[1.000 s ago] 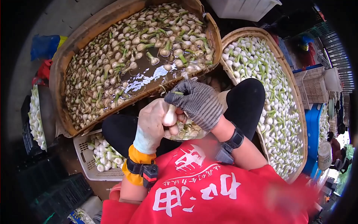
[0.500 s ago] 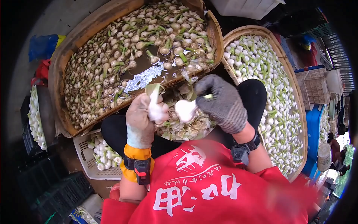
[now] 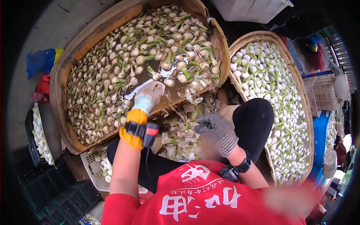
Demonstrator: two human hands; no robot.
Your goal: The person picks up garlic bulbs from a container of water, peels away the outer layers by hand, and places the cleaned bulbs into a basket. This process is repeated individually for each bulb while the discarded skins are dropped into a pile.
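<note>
Left hand [image 3: 153,95]: shifted from above the peelings [image 3: 183,140] to the near side of the brown tub [image 3: 95,39]. Right hand [image 3: 218,133]: lowered toward the lap. White bulbs: previously held, no longer seen.

Red shirt [image 3: 210,204]; black trousers [image 3: 255,120]; striped grey glove [image 3: 220,132].

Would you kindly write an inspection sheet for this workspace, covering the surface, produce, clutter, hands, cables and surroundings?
Surface: brown floor, partly visible between containers.
Produce: brownish bulbs in water in the brown tub; whiter bulbs fill the right-hand basin.
Clutter: peelings heaped between the legs.
Hands: left hand over the tub's near side, right hand curled near the peelings; grasps unclear.
Cables: thin dark line below the left wrist device, possibly a cord.
Surroundings: white bin, blue container.
</note>
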